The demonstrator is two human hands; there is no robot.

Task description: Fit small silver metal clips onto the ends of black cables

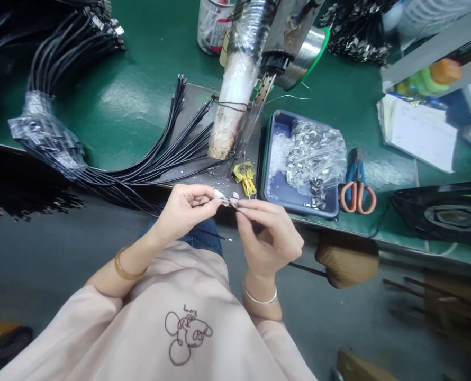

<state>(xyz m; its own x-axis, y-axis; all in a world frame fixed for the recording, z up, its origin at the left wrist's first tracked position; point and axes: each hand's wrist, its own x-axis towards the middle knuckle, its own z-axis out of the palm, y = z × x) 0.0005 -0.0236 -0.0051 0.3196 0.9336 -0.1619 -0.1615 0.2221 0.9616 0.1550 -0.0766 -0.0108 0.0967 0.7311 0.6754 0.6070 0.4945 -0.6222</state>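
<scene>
My left hand is closed in a pinch on the end of a black cable. Facing it, my right hand pinches a small metal connector against that cable end. The fingertips nearly meet over the bench's front edge, hiding much of the joint. Another black cable with a bare tip hangs below my hands. Just beyond them lies a yellow tool on a dark board, beside the fanned black cables.
A soldering iron and a wrapped tube slant down over the board. To the right are a blue tray with bagged metal parts, orange-handled cutters and a black fan. Solder wire stands behind.
</scene>
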